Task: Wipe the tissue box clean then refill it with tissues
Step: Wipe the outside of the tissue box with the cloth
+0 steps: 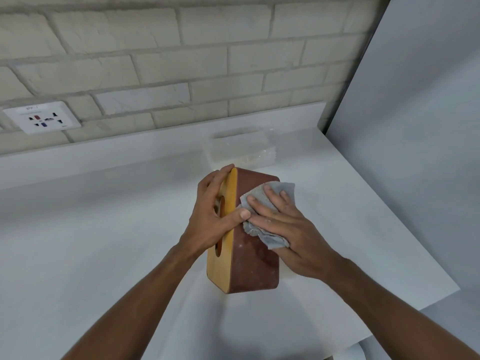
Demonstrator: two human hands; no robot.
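Note:
The tissue box [255, 266] stands on its side on the white counter, its yellow wooden top with the oval slot facing left and a dark red-brown side facing up and right. My left hand [213, 216] grips the yellow top, thumb over the edge. My right hand [283, 224] lies flat on a grey cloth [270, 237], pressing it against the red-brown side. A pack of white tissues in clear wrap [240, 149] lies behind the box near the wall.
The white counter [104, 242] ends at a brick wall with a socket plate [42, 116] at the left. A white panel [415, 126] rises at the right. The counter's front-right edge [405, 318] runs close to my right forearm.

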